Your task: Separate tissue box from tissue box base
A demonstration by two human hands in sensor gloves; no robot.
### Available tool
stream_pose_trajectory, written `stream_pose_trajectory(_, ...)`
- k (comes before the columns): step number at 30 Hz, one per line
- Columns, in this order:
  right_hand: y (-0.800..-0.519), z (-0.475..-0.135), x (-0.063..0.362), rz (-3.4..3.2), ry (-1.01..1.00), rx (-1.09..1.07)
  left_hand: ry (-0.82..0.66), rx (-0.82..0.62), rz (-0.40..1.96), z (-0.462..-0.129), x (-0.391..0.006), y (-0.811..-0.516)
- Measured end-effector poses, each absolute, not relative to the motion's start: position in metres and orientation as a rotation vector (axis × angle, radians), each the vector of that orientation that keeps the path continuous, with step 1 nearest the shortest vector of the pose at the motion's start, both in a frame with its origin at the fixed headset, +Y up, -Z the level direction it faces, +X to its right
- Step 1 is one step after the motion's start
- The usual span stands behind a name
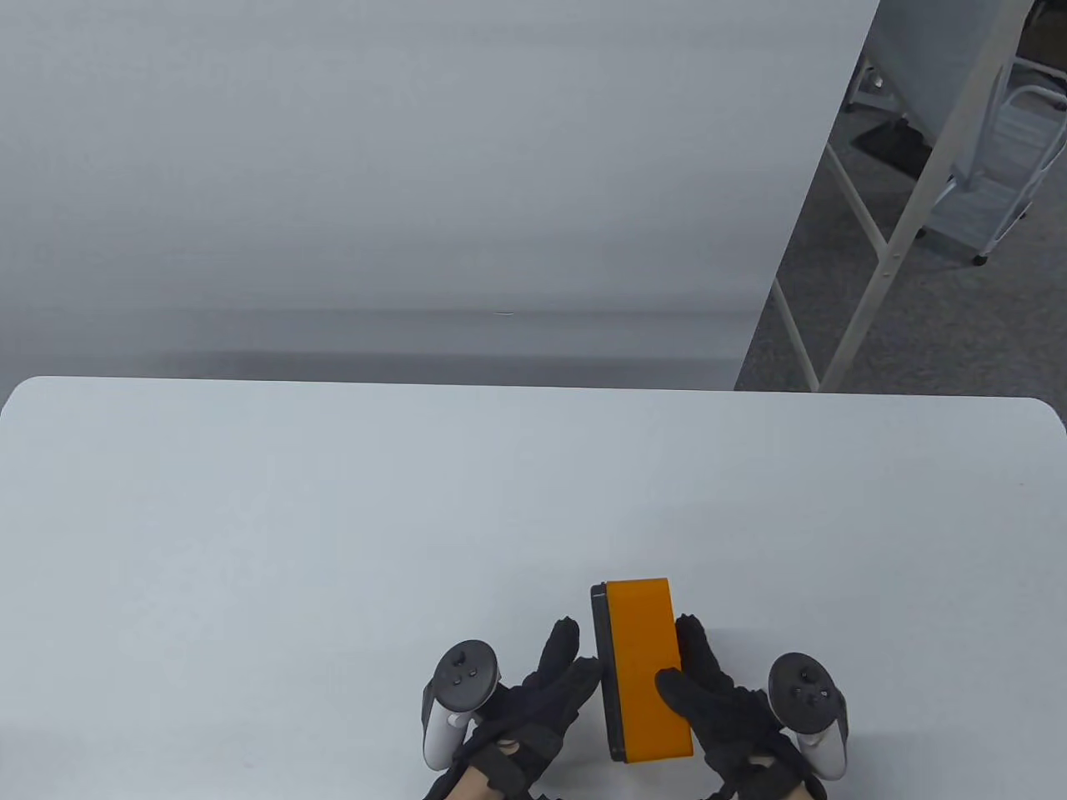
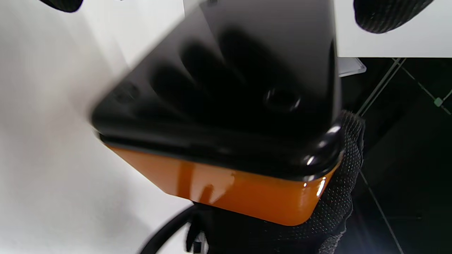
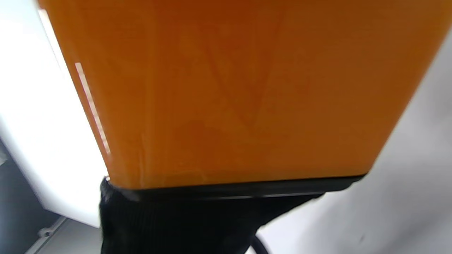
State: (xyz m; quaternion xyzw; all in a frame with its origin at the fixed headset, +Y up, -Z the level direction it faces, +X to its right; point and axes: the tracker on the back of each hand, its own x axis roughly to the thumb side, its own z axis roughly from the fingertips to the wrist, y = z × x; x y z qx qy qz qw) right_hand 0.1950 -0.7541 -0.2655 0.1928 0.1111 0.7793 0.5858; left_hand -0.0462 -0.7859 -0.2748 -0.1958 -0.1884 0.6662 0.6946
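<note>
Table view shows our right hand (image 1: 717,700) gripping the orange box (image 1: 646,667) on edge near the table's (image 1: 333,517) front, left hand (image 1: 542,692) open beside the black base (image 1: 602,667); an uneven pull could jam it.

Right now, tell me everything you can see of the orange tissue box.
The tissue box is a glossy orange, hard-looking rectangular shell with rounded corners, turned on its side near the table's front edge. Its black base is still attached along its left face, glossy, with a round dimple seen in the left wrist view. The right hand holds the orange side, thumb over the top; the left hand is at the base side, though contact isn't clear.
</note>
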Motion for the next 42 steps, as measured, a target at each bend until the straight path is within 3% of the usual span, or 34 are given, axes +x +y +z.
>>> stream_pose_trajectory(5, -0.76, -0.26, 0.181, 1.809, 0.224, 0.486, -0.385, -0.388, 1.48, -0.276, -0.044, -0.788)
stream_pose_trajectory(7, -0.762, -0.26, 0.182, 1.794, 0.226, 0.49, -0.381, -0.445, 1.535, -0.277, -0.044, -0.79)
stream_pose_trajectory(18, -0.742, -0.259, 0.189, 1.855, 0.152, 0.462, -0.385, -0.379, 1.545, -0.278, -0.046, -0.782)
stream_pose_trajectory(36, -0.743, -0.256, 0.189, 1.821, 0.065, 0.435, -0.369, -0.365, 1.55, -0.276, -0.05, -0.776)
stream_pose_trajectory(39, -0.738, -0.255, 0.194, 1.895, -0.073, 0.378, -0.234, -0.239, 1.51, -0.274, -0.056, -0.776)
stream_pose_trajectory(42, -0.739, -0.258, 0.211, 1.853, -0.047, 0.329, -0.246, -0.316, 1.65, -0.278, -0.068, -0.78)
